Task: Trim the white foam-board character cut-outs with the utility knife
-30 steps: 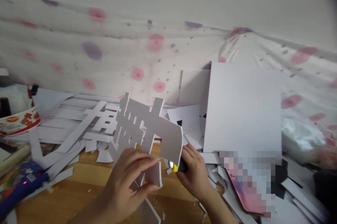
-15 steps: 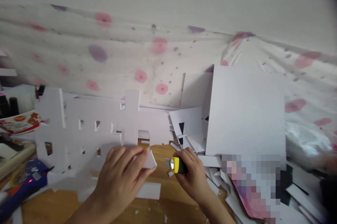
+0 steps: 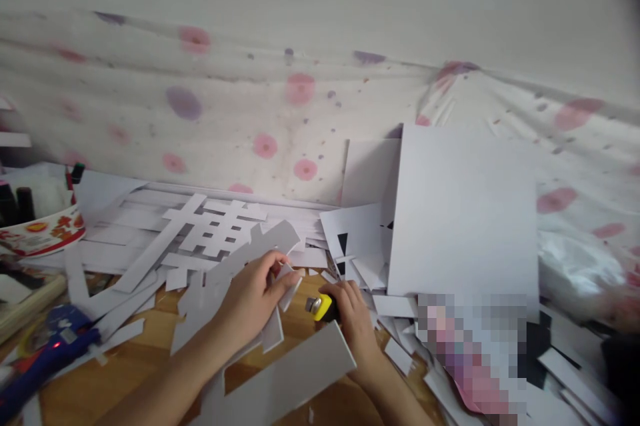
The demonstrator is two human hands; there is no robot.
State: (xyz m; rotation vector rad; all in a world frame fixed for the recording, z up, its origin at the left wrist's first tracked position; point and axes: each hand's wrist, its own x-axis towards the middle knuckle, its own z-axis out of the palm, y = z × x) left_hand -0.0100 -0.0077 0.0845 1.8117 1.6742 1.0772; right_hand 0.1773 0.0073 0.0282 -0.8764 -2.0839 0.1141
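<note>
My left hand (image 3: 255, 289) pinches a small white foam board piece (image 3: 289, 291) between thumb and fingers. Under and around that hand is a larger white board panel (image 3: 215, 289), tilted, with its far end rising beyond my knuckles; whether it is joined to the small piece I cannot tell. A broad white board flap (image 3: 300, 373) slants toward my right wrist. My right hand (image 3: 353, 319) is wrapped round a yellow and black utility knife (image 3: 326, 308), whose metal tip points left toward the board, apart from it.
A blue glue gun (image 3: 65, 339) with a lit red light lies at left, near a tub of markers (image 3: 45, 229). Cut board strips and a lattice piece (image 3: 215, 229) cover the back. A large white sheet (image 3: 465, 213) leans at right above scattered scraps (image 3: 400, 353).
The large panel with window holes has swung down and turned from facing me, uncovering the lattice and strips behind it. My left hand has shifted right; the knife has moved slightly left.
</note>
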